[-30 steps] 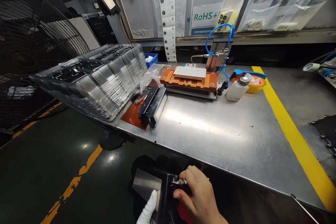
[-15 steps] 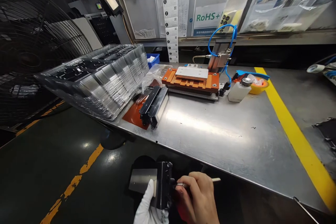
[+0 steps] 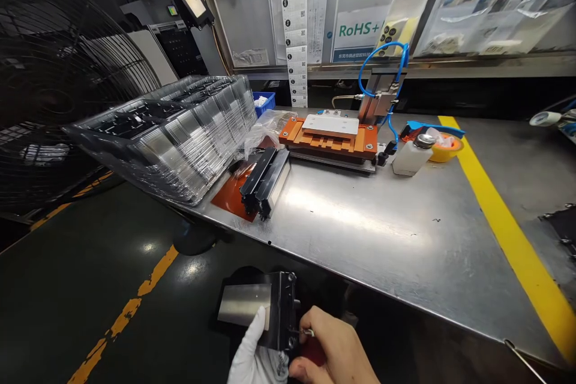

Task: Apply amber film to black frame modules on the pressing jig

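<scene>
wears 1 white glove (image 3: 246,353) on the left hand (image 3: 255,367), matte and close-fitting, covering the thumb (image 3: 257,325) up to a smooth, rounded tip and looking softly creased lower down. shows the right hand (image 3: 335,345) uncovered from fingers (image 3: 310,315) to wrist (image 3: 362,374) at the lower edge.

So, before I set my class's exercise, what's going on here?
The person's gloved left hand holds a black part in front of the bench. The bare right hand is at the part's end with what looks like a small tool, mostly hidden. On the bench, two long black bars lie near a stack of clear trays.
</scene>
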`<move>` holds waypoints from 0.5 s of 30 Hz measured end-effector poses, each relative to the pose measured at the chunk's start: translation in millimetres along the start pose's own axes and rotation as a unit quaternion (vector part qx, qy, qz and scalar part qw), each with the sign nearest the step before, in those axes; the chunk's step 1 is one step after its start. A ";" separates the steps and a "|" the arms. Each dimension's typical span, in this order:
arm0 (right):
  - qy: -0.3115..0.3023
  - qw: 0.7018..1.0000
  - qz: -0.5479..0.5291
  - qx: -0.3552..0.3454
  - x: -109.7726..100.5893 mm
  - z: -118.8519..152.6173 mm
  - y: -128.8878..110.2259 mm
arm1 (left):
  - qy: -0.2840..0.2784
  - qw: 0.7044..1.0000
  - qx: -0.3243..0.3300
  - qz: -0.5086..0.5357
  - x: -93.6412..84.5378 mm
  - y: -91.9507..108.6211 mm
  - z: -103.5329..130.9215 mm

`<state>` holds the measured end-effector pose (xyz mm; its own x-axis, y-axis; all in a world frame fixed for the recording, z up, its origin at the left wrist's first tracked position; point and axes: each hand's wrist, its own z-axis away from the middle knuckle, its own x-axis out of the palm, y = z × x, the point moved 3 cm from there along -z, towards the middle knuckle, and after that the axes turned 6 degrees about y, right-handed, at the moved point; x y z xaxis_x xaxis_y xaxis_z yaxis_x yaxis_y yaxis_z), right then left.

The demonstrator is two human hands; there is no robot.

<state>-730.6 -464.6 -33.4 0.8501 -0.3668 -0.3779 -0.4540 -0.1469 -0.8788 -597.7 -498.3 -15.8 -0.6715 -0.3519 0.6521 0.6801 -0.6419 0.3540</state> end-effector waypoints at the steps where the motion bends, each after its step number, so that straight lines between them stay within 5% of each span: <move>1: -0.003 1.000 0.013 -0.009 -0.8 -1.4 -1.4 | 0.008 1.000 0.004 -0.011 0.6 -0.3 0.7; 5: -0.037 0.995 0.043 -0.081 -5.5 -10.2 -10.8 | 0.031 0.998 0.018 -0.046 3.5 -1.0 3.4; 9: 0.036 0.979 0.086 -0.181 -6.6 -11.8 -14.8 | 0.044 0.996 0.034 -0.064 4.8 -1.7 3.7; 15: 0.088 0.973 0.131 -0.168 -6.9 -16.5 -15.6 | 0.049 0.994 0.062 -0.073 3.6 -3.1 1.8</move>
<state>-733.8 -475.0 -12.3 0.6474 -0.5797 -0.4948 -0.7365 -0.3086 -0.6020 -601.7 -496.3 -13.3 -0.7872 -0.3298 0.5211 0.6001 -0.6046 0.5237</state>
